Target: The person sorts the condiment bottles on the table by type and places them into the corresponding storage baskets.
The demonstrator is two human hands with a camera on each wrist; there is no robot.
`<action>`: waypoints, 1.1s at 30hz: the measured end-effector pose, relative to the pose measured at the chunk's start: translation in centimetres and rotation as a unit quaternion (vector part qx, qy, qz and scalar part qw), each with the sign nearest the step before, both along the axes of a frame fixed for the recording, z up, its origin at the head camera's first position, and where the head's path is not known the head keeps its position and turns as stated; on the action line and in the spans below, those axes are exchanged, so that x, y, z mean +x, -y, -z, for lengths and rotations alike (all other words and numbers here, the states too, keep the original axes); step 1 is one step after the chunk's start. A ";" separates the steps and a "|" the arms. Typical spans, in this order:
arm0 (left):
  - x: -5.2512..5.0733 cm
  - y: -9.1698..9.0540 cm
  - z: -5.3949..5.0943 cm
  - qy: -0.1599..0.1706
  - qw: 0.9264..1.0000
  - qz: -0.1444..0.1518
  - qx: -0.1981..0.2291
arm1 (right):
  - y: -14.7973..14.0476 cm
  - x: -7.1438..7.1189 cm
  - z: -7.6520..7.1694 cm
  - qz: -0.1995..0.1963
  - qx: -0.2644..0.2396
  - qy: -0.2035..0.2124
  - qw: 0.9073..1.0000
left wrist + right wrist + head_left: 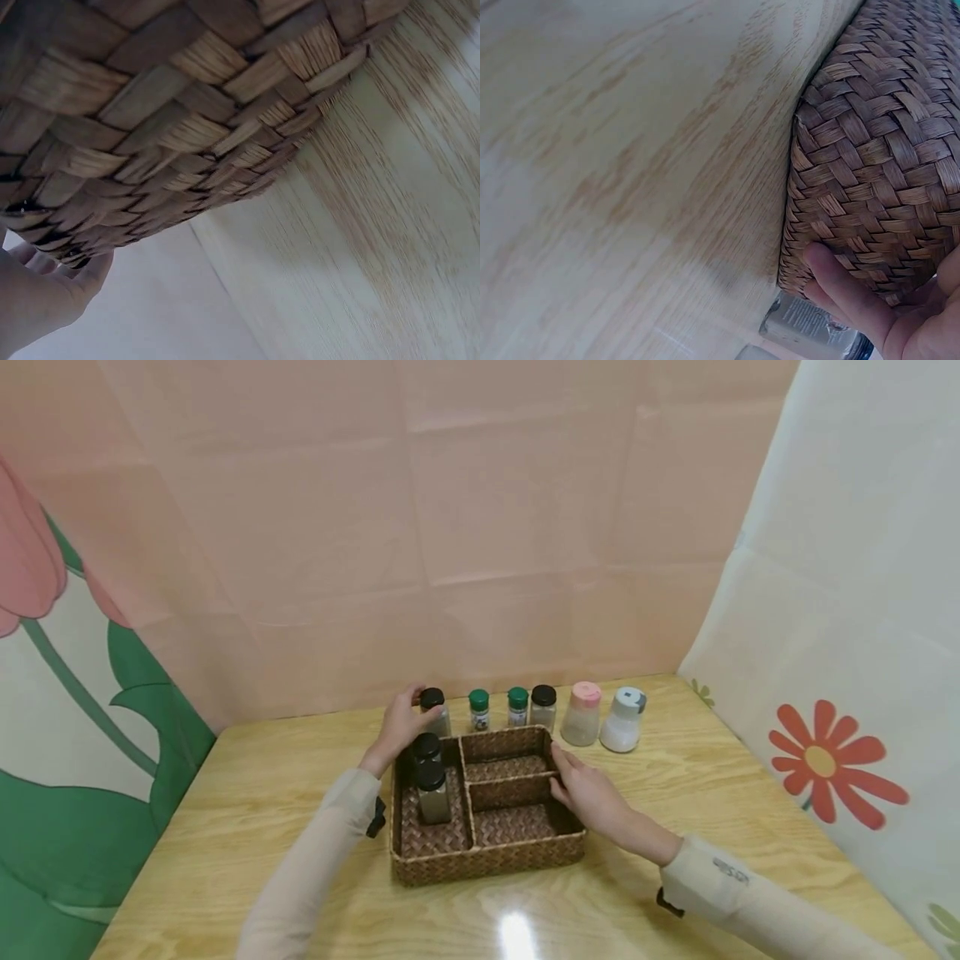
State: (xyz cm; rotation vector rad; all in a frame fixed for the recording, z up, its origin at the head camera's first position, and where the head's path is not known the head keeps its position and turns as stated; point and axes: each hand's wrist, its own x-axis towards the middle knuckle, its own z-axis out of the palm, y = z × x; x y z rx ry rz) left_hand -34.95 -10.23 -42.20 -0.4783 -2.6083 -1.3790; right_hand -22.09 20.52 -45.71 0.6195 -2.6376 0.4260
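Observation:
A brown woven basket with one long left compartment and two smaller right ones sits on the table. Two black-lidded jars stand in its left compartment. Just behind the basket's far left corner, my left hand holds a third black-lidded jar near its top, thumb in front. That jar is hidden in the left wrist view, where the hand shows beyond the basket wall. My right hand grips the basket's right side; its fingers lie against the outer weave in the right wrist view.
Along the back stand two green-lidded bottles, another black-lidded jar, a pink-lidded jar and a white jar with a grey-white lid. A pink curtain hangs behind the wooden table.

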 end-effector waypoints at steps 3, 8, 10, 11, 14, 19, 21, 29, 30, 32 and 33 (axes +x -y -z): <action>-0.1 0.0 0.1 -0.006 1.000 -0.004 -0.007 | 0.0 -0.1 0.1 0.002 0.001 0.004 1.000; -0.2 -0.3 0.0 -0.007 1.000 -0.008 -0.014 | -0.1 0.0 -0.1 0.001 -0.004 -0.002 1.000; -0.2 -0.4 0.0 -0.008 1.000 -0.008 -0.016 | -0.1 0.0 -0.1 0.000 -0.005 -0.005 1.000; -0.3 -0.4 0.0 -0.009 1.000 -0.008 -0.018 | -0.1 0.0 -0.2 -0.001 -0.006 -0.007 1.000; -0.2 -0.3 -0.1 -0.008 1.000 -0.008 -0.018 | 0.0 0.1 -0.2 -0.004 -0.006 -0.006 1.000; -0.3 -0.2 0.0 -0.006 1.000 -0.006 -0.002 | 0.1 0.1 -0.2 -0.003 -0.005 -0.003 1.000; -0.3 -0.1 -0.1 -0.012 1.000 -0.005 0.005 | 0.1 0.1 -0.3 -0.003 -0.005 -0.002 1.000; 0.0 0.2 -0.1 -0.030 0.999 -0.002 0.023 | 0.1 0.1 -0.1 -0.002 -0.003 0.006 1.000; 0.0 0.2 -0.1 -0.032 0.999 -0.001 0.024 | 0.1 0.1 -0.1 -0.001 -0.002 0.007 1.000; 0.1 0.1 0.0 -0.038 0.999 0.002 0.024 | 0.1 0.0 -0.1 0.000 -0.002 0.009 1.000; 0.1 0.1 0.0 -0.041 0.999 0.003 0.024 | 0.0 0.0 -0.1 0.000 -0.001 0.010 1.000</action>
